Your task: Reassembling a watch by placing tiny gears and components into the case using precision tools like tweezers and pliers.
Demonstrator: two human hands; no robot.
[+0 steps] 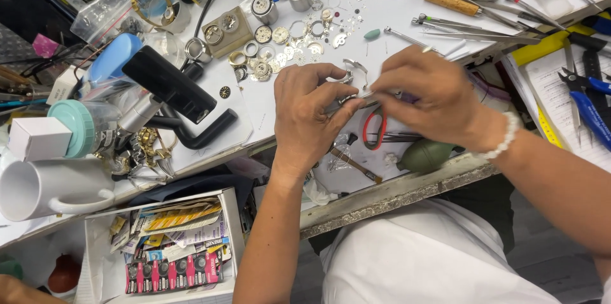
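My left hand (312, 116) pinches a small silver metal watch part (355, 73) over the white bench top (394, 17). My right hand (426, 97) meets it from the right and grips a thin metal tool (375, 94) whose tip touches the part. A white bead bracelet (506, 135) circles my right wrist. Beneath the hands lie a red ring (366, 131), a green rubber blower bulb (425, 155) and a wood-handled tool (356, 165).
Watch movements, gears and rings (280, 46) are strewn behind the hands. Tweezers and screwdrivers (477, 24) lie at the back right, blue-handled pliers (589, 110) at the right. A black stand (172, 87), a white mug (51, 189) and a box of battery cards (172, 247) sit at the left.
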